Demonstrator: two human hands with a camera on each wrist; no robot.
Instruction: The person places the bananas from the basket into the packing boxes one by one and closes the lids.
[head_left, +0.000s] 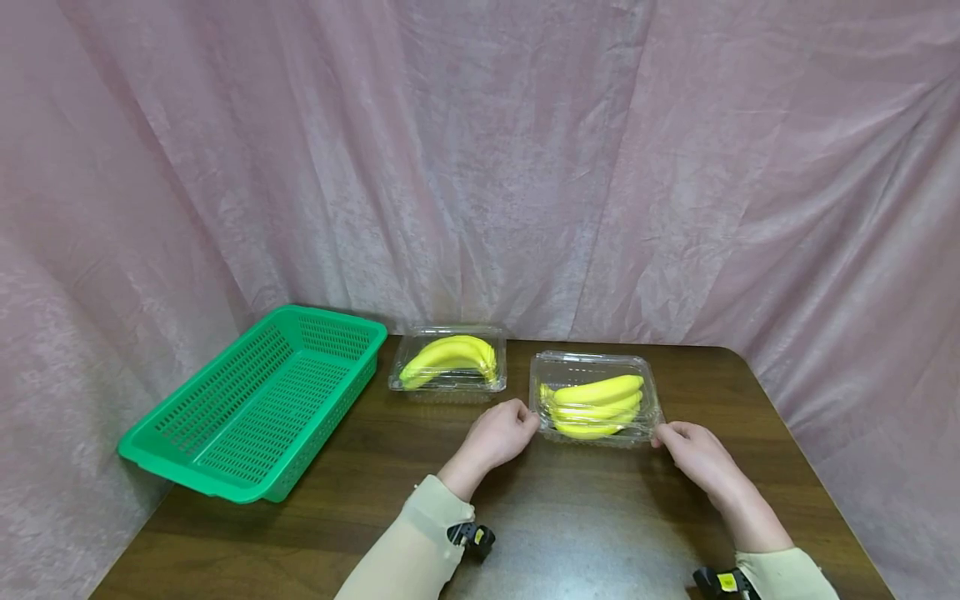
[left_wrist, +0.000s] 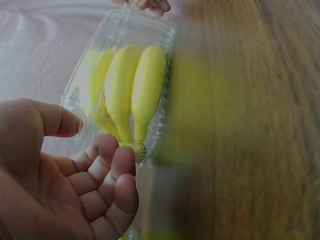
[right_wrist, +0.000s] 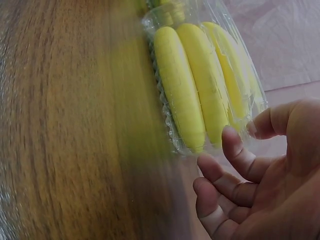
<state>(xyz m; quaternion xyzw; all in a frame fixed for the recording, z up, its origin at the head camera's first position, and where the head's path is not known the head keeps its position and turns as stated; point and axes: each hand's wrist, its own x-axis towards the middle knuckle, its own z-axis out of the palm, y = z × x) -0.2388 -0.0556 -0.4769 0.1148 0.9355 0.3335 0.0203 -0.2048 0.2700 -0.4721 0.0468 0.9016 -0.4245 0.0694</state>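
A clear plastic clamshell box [head_left: 551, 367] with a bunch of yellow bananas [head_left: 600, 392] inside sits on the table, right of middle in the head view. At its near left corner is my left hand [head_left: 501, 432], its thumb [left_wrist: 67, 121] and curled fingers on either side of the box's edge. My right hand [head_left: 693, 450] pinches the near right corner between thumb [right_wrist: 270, 121] and forefinger [right_wrist: 240, 152]. The lid lies over the bananas. Both wrist views show the box between the two hands, its bananas side by side.
Left of this box stands a second clear box [head_left: 408, 342] holding bananas [head_left: 453, 354]. A green slotted plastic basket [head_left: 300, 442] rests at the table's left side. The brown wooden table [head_left: 592, 517] backs onto a pink curtain [head_left: 525, 167].
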